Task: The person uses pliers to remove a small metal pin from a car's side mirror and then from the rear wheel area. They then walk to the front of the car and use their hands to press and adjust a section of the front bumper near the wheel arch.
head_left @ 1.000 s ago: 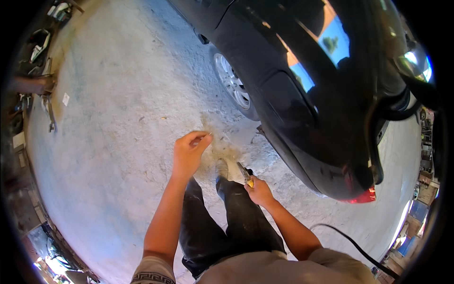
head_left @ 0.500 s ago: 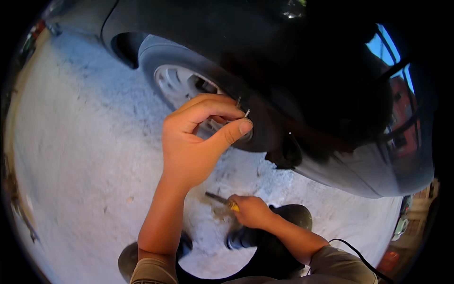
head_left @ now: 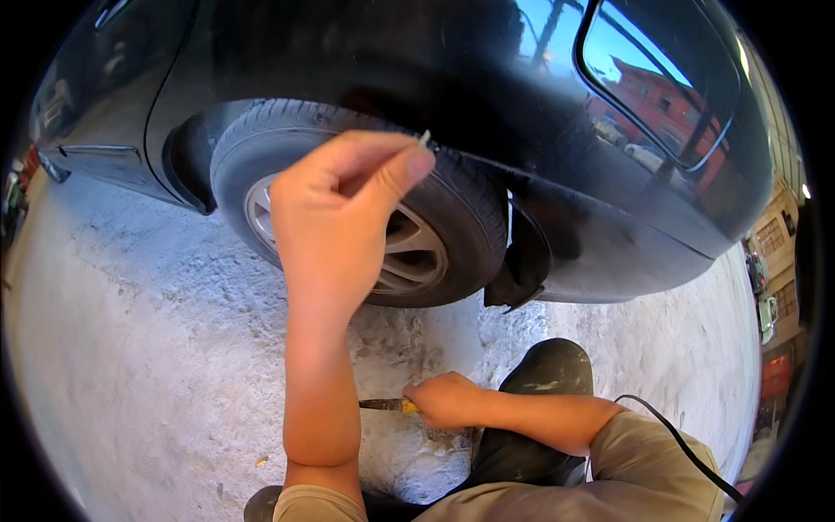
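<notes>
Small pin (head_left: 425, 137) pinched in L hand (head_left: 330, 209); view lower vs prev, so tyre (head_left: 470, 228) squarely behind; R hand (head_left: 448, 401) clamped on tool (head_left: 384, 404) below.

1. Daylight brightens the pale floor (head_left: 174, 348), bluish left of centre.
2. Blue sky reflections shine on the dark car body (head_left: 487, 96), upper right.
3. Fisheye distortion curves the edges; corners are black.

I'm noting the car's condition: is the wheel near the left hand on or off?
On: the wheel sits in the arch of the black car, spoked rim facing outward; the left hand hides part of it.
</notes>
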`<action>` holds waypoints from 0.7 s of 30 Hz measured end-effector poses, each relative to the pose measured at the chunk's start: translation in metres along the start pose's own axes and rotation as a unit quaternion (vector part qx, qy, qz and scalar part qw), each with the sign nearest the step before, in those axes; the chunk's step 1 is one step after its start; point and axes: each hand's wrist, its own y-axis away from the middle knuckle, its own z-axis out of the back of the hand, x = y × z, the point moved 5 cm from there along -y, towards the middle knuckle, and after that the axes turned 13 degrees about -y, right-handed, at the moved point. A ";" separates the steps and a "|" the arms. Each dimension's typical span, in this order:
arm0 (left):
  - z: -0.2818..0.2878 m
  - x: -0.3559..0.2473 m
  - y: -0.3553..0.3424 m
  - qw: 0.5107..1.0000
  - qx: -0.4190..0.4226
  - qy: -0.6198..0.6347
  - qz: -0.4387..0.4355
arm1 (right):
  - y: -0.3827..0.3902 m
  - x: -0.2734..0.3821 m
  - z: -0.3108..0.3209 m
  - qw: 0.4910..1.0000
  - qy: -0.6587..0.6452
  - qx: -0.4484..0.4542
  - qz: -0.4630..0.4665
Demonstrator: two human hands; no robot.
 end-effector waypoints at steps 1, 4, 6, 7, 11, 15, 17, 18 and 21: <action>-0.001 0.000 -0.005 1.000 -0.002 -0.016 0.009 | 0.000 0.002 -0.001 1.000 -0.005 -0.001 -0.002; -0.004 0.015 -0.010 0.998 0.029 0.060 0.000 | 0.002 -0.006 -0.010 1.000 0.016 -0.005 -0.011; -0.005 0.022 -0.013 0.994 0.034 0.102 0.002 | 0.001 -0.008 -0.009 0.999 0.031 0.005 -0.025; -0.004 0.024 -0.015 0.994 0.033 0.105 0.000 | 0.001 -0.009 -0.010 0.999 0.040 0.010 -0.032; -0.002 0.023 -0.021 0.995 0.032 0.091 -0.018 | -0.003 -0.009 -0.015 0.999 0.036 0.001 -0.033; 0.001 0.017 -0.024 0.996 0.022 0.072 -0.040 | -0.004 -0.006 -0.017 0.999 0.034 0.030 -0.025; 0.000 0.014 -0.024 0.997 0.021 0.067 -0.036 | -0.006 -0.012 -0.021 0.999 0.036 0.031 -0.005; -0.001 0.012 -0.024 0.997 0.020 0.064 -0.033 | -0.008 -0.016 -0.024 0.999 0.039 0.029 0.006; -0.004 0.012 -0.020 0.997 0.013 0.067 -0.020 | -0.010 -0.020 -0.026 0.998 0.048 0.038 0.005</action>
